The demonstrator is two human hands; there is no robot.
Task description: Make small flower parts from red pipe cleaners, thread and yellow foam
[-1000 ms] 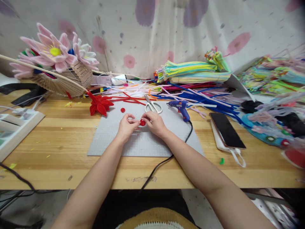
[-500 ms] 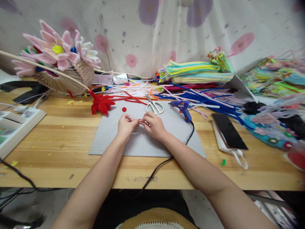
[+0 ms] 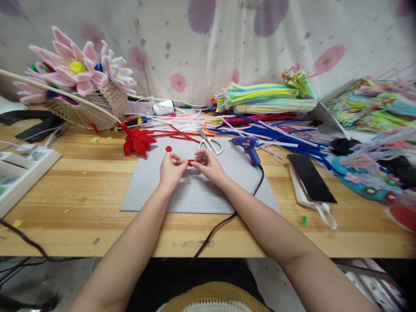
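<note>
Over the grey mat (image 3: 143, 190), my left hand (image 3: 172, 170) pinches a small red piece (image 3: 190, 163) between thumb and finger. My right hand (image 3: 209, 165) meets it from the other side, its thumb and fingertips on the same piece. The piece is partly covered by the fingers. A red disc (image 3: 168, 148) lies on the mat beyond my left hand. White-handled scissors (image 3: 211, 145) rest just past my right hand. To their right is a blue glue gun (image 3: 248, 146). A red fuzzy flower (image 3: 137, 141) lies at the mat's far left corner.
Fuzzy stems (image 3: 276, 134) lie scattered behind the mat, with a yellow and blue bundle (image 3: 266, 97) behind them. A phone (image 3: 310, 177) sits on the right. The glue gun's black cord (image 3: 217, 225) crosses the near edge. Pink flowers (image 3: 74, 65) stand at back left.
The fingers of my right hand have lifted and spread a little, and more of the red piece shows between my hands. The view has shifted very slightly.
</note>
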